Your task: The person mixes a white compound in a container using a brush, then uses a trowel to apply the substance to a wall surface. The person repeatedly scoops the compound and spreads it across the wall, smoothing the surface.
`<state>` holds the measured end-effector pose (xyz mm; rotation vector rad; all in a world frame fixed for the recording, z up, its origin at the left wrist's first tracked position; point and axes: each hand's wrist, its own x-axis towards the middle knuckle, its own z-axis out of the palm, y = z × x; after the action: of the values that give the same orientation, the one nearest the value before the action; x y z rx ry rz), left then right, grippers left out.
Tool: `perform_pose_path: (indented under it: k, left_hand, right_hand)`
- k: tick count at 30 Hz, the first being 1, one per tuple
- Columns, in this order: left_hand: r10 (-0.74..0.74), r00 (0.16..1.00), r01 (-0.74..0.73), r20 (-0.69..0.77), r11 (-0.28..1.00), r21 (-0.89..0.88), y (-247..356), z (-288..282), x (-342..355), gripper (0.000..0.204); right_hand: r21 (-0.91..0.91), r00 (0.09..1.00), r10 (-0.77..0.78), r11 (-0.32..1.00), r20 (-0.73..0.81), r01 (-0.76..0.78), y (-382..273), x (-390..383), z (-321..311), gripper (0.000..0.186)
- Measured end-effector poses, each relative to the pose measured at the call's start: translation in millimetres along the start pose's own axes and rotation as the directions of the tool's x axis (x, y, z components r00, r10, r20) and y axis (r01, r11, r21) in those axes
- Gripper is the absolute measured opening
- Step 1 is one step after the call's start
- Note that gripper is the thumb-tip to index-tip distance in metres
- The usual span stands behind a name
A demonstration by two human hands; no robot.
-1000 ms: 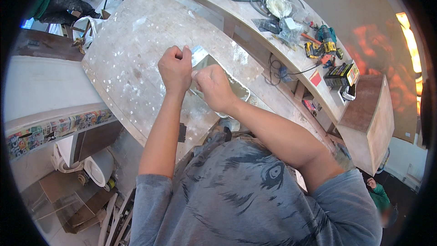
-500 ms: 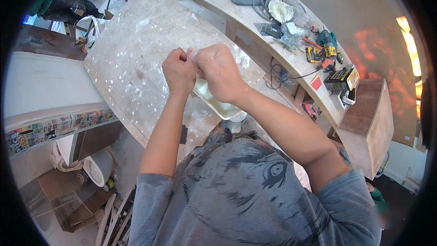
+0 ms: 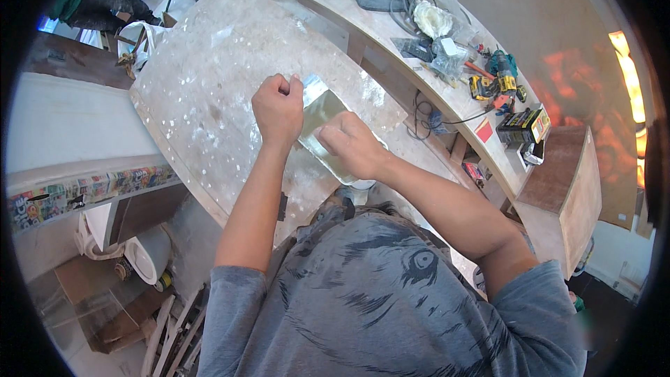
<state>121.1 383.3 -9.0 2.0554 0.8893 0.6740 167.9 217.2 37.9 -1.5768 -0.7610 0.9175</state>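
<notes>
My left hand [image 3: 276,113] is closed over the speckled tabletop, thumb against curled fingers; anything pinched there is too small or hidden to make out. My right hand [image 3: 351,145] hangs over a pale rectangular tray [image 3: 323,109] with a shallow, greenish-white inside. Its fingers are curled into a fist, and whatever they may hold is hidden. The tray's far end, beside my left thumb, shines bluish white. A round white container [image 3: 361,186] shows partly below the tray's near corner.
The worktable [image 3: 202,77] is spotted with white. On the curved counter to the right lie a drill [image 3: 504,73], a yellow-black tin [image 3: 522,124], cables and plastic bags. A person [image 3: 105,3] stands at the far left. A toilet bowl [image 3: 148,255] sits at lower left.
My right hand has moved away from my left, right and toward me, over the tray, uncovering its far part. My left hand has stayed nearly in place.
</notes>
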Motion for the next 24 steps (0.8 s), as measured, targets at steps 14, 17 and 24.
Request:
perform_pose_path:
  k: [14,17,24]
  left_hand:
    - [-0.033,0.999,0.033,0.024,0.999,-0.001,0,1,2,0.039]
    - [0.003,1.000,-0.003,-0.003,1.000,-0.013,-4,0,0,0.040]
    - [-0.025,1.000,0.025,-0.014,1.000,-0.007,4,0,-2,0.038]
  right_hand:
    - [-0.030,0.896,-0.329,0.941,-0.298,0.336,-10,47,11,0.043]
    - [-0.017,0.908,-0.325,0.943,-0.266,0.333,14,40,21,0.041]
    - [-0.033,0.998,-0.038,0.999,-0.043,0.036,-1,-6,12,0.042]
